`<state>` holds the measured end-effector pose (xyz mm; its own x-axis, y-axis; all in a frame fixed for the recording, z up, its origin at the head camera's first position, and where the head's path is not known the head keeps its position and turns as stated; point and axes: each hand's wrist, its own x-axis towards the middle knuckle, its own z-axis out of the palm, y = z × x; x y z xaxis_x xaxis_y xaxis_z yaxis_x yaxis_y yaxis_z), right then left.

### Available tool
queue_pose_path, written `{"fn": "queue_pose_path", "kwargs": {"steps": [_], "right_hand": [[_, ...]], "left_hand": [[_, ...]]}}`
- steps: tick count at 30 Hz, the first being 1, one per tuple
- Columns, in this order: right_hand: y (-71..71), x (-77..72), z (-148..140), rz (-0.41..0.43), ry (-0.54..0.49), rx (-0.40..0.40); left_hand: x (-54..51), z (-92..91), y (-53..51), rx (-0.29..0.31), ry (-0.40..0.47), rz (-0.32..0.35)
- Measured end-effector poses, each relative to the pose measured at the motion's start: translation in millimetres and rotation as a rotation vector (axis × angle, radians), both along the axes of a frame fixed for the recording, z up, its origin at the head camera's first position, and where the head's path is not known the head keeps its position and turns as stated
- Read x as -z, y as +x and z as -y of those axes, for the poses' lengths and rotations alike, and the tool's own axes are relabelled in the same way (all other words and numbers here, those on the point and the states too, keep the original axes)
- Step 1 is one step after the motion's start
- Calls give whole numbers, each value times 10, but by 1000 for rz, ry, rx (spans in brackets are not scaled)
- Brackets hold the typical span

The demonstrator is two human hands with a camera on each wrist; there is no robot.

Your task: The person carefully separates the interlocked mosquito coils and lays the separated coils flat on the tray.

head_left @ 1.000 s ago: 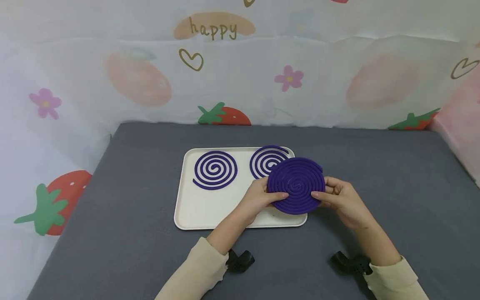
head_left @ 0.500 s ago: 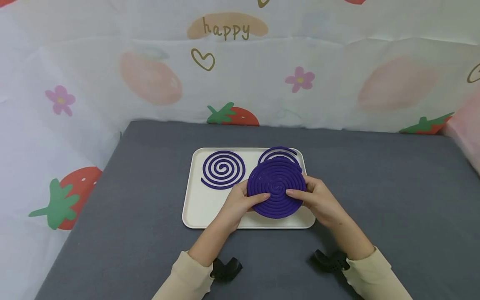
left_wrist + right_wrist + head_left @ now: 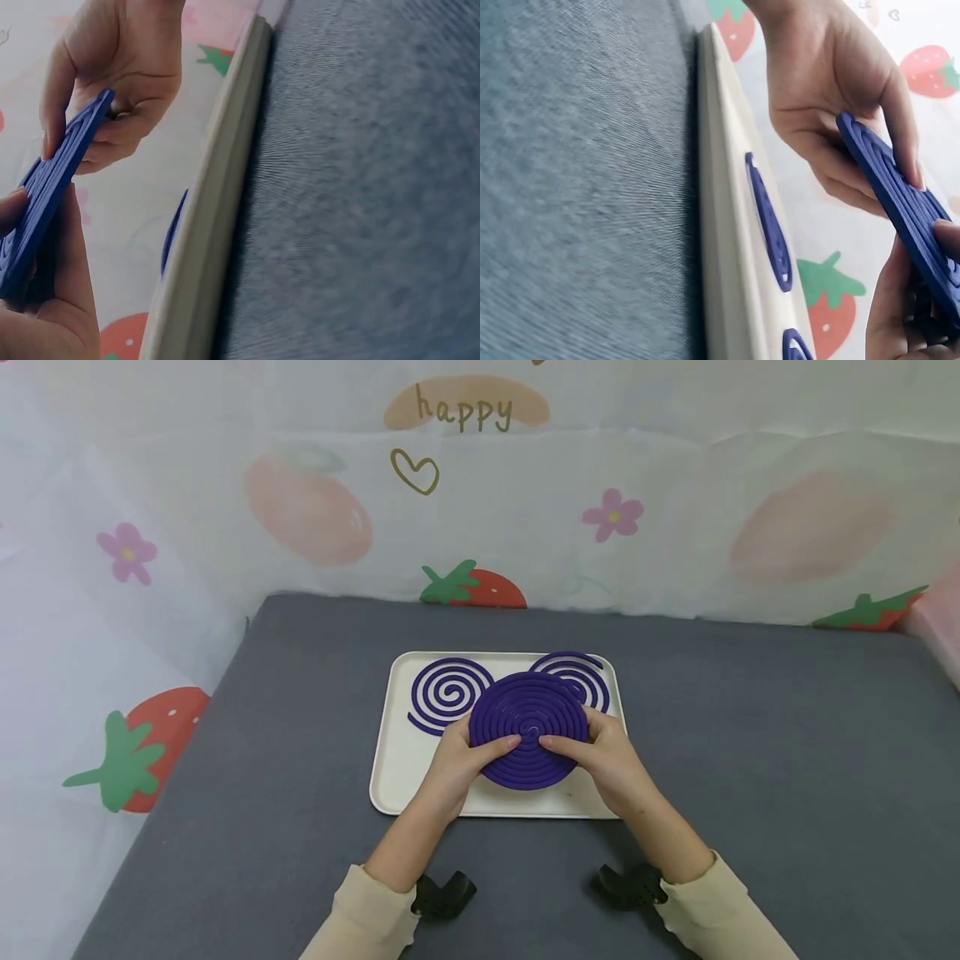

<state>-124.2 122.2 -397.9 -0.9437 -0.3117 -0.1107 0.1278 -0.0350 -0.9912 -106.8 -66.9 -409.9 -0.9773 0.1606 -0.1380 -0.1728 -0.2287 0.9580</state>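
My left hand (image 3: 450, 768) and right hand (image 3: 618, 768) hold one purple mosquito coil disc (image 3: 528, 697) between them, its windings nested tightly together. Both thumbs press on its face near the centre, and the other fingers lie behind it. In the left wrist view the disc (image 3: 67, 176) appears edge-on and tilted, raised off the tray. The right wrist view shows the disc (image 3: 900, 199) pinched from both sides. Behind it on the white tray (image 3: 420, 785) lie two separated single coils: the left coil (image 3: 452, 695) shows mostly whole, and the right coil (image 3: 596, 685) is partly hidden by the disc.
The tray stands on a grey cloth-covered table (image 3: 750, 735). A white printed curtain (image 3: 675, 543) with strawberries and flowers hangs behind and on the left. Black wrist devices (image 3: 446, 896) are worn at both sleeves.
Both hands have carried the disc leftward, over the tray's middle, and the thumbs are closer together. The head view has shifted slightly. More of the right coil shows than half a second ago.
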Motion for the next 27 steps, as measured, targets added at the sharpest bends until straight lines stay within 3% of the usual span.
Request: {"fn": "queue_pose_path", "kwargs": {"steps": [7,15,27], "right_hand": [[26,40,21,-21,12,49],[30,28,18,-9,11,56],[25,32,12,-8,13,55]], "left_hand": [[24,-20,14,18,30,12],[20,-32,13,3,25,9],[6,-50,24,8,105,49]]}}
